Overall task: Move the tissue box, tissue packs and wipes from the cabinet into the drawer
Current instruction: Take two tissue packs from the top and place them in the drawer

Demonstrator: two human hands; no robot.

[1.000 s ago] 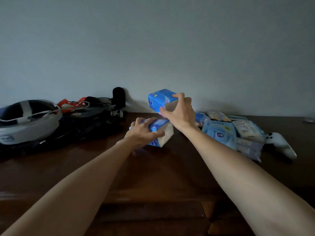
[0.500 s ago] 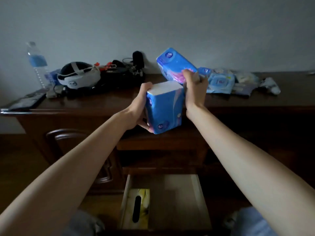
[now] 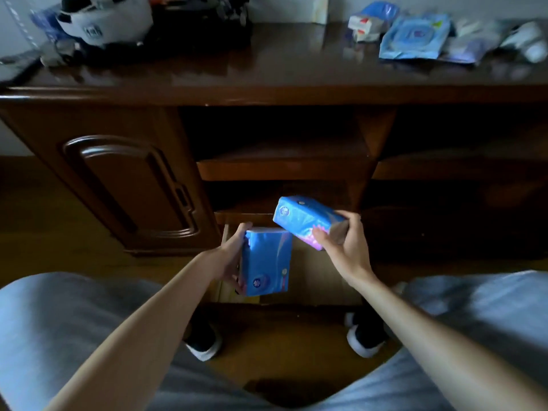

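My left hand (image 3: pixel 229 258) grips a blue tissue pack (image 3: pixel 265 261), held upright over the open drawer (image 3: pixel 318 277) at the cabinet's foot. Just right of it and a little higher, my right hand (image 3: pixel 342 244) holds a second blue tissue pack (image 3: pixel 302 219), tilted with one end toward the cabinet. The packs nearly touch. The yellow tissue box seen earlier in the drawer is hidden behind the left pack. On the cabinet top (image 3: pixel 281 69), at the far right, lie a blue wipes packet (image 3: pixel 413 37) and several smaller tissue packs (image 3: pixel 366 25).
A white headset (image 3: pixel 103 17), dark cables and a phone crowd the cabinet top's left side. A white controller (image 3: pixel 530 40) lies at its right end. A panelled door (image 3: pixel 127 185) is left of the drawer; open shelves sit above it. My knees and feet flank the drawer.
Both hands have come down from cabinet-top height to just over the open drawer, each carrying its pack. My view has tilted downward.
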